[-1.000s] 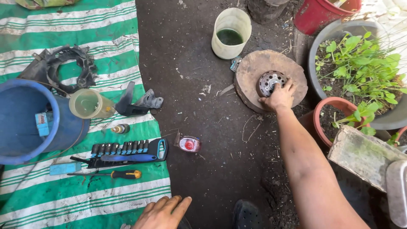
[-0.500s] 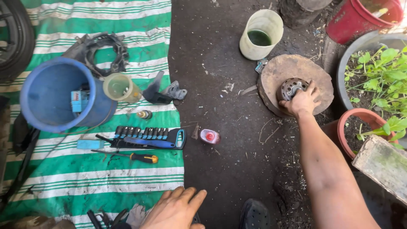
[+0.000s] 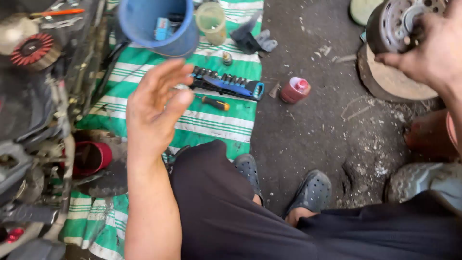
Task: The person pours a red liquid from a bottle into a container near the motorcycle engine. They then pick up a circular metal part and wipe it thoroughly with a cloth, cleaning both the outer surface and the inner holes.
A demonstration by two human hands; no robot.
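Note:
My right hand (image 3: 430, 50) grips a round perforated metal drum part (image 3: 392, 24), lifted off the round wooden block (image 3: 394, 82) at the upper right. My left hand (image 3: 154, 108) is raised in mid-air with fingers spread and nothing in it, above the green and white striped tarp (image 3: 211, 125). Just beyond that hand lie a socket set in a black and blue holder (image 3: 226, 83) and a screwdriver with an orange and black handle (image 3: 214, 102). My knees in dark shorts and two dark clogs (image 3: 313, 190) fill the lower part of the view.
A blue bucket (image 3: 159, 24), a clear cup (image 3: 211, 19) and a black plastic part (image 3: 252, 41) sit at the tarp's far end. A small red-capped bottle (image 3: 294, 89) lies on the dirt. A motorcycle engine area with a red coil (image 3: 33, 50) is on the left.
My right hand has lifted the metal drum off the wooden block. My left hand rose from near the ground into the air. The camera swung left and down toward my legs and the motorcycle.

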